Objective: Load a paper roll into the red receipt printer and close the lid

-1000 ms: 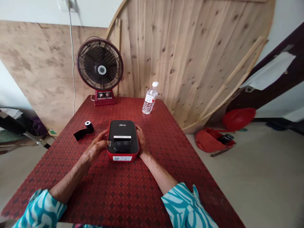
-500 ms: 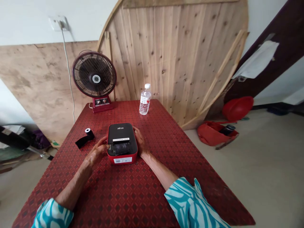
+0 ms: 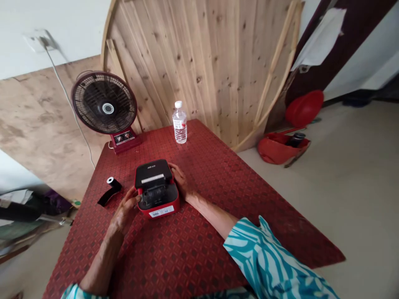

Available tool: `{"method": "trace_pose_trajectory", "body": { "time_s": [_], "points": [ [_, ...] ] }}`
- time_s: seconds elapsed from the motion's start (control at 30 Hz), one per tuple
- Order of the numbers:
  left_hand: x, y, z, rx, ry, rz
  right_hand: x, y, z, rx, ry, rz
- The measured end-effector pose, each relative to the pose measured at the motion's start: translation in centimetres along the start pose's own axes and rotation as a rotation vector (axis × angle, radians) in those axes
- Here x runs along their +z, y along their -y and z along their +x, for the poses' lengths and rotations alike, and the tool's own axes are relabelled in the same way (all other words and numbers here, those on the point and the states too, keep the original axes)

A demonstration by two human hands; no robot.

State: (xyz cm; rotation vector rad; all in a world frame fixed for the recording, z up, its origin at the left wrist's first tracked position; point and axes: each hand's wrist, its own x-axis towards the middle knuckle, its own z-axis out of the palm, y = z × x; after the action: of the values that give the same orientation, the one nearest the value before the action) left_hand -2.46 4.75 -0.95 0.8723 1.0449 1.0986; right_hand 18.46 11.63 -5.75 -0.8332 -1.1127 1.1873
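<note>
A red and black label printer (image 3: 152,170) sits on the patterned red table (image 3: 199,249), its black lid slightly raised at the front. My left hand (image 3: 126,207) grips its left side, the thumb on the front left corner by the lid's edge. Along the right side, my right hand (image 3: 181,180) holds the casing with fingers bent round the far edge. Under the lid's front edge shows a dark, shiny part; the inside is mostly hidden. To the left of the printer lies a small black roll (image 3: 114,185) with a white core, its loose strip trailing toward me.
A dark red fan (image 3: 107,108) stands at the table's back left, its cord running up to a wall socket (image 3: 40,40). A clear water bottle (image 3: 180,124) stands near the back edge. Wooden boards (image 3: 199,62) lean behind. On the floor at right sits a red bag (image 3: 274,147).
The printer's lid has lifted a little at the front, opening a gap. Both hands remain at its sides. My view has tilted and shifted right.
</note>
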Motion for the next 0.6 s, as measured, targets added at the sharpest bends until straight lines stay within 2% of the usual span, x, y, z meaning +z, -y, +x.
{"method": "trace_pose_trajectory", "body": {
  "time_s": [0.27, 0.47, 0.6],
  "points": [
    [-0.6, 0.4, 0.6, 0.000, 0.006, 0.036, 0.1, 0.3, 0.2, 0.004, -0.008, -0.005],
    [-0.5, 0.1, 0.6, 0.002, 0.018, 0.102, 0.1, 0.4, 0.5, -0.052, -0.018, -0.009],
    [0.0, -0.9, -0.2, 0.054, -0.043, 0.189, 0.0, 0.2, 0.6, -0.059, -0.025, 0.007]
  ]
}}
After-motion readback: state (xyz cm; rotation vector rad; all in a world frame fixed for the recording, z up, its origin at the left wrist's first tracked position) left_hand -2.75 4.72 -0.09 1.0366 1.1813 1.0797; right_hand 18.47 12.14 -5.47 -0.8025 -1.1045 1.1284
